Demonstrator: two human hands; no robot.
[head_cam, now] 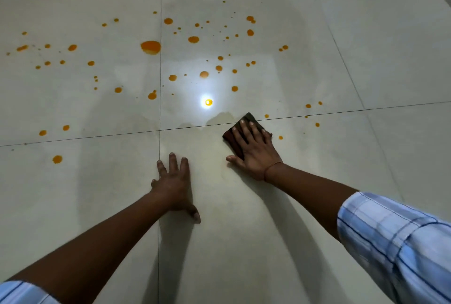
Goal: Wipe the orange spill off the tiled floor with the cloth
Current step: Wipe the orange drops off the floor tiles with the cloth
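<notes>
we have barely started: our right hand (253, 149) presses flat on the dark cloth (240, 132) at the tile joint, our left hand (174, 181) rests spread on the floor (244, 242), and most orange drops (150, 47) remain ahead.

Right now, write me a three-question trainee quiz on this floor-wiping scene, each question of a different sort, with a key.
1. True or false: the left hand presses the cloth.
2. Where does the largest orange drop lie? A) under the cloth B) far ahead of both hands, just left of a grout line C) touching the left thumb.
3. In a few words: how do the fingers of the right hand lie on the cloth?
Key: 1 false, the right hand presses it while the left rests flat on the tiled floor. 2 B. 3 straight and spread, pressing down.
</notes>
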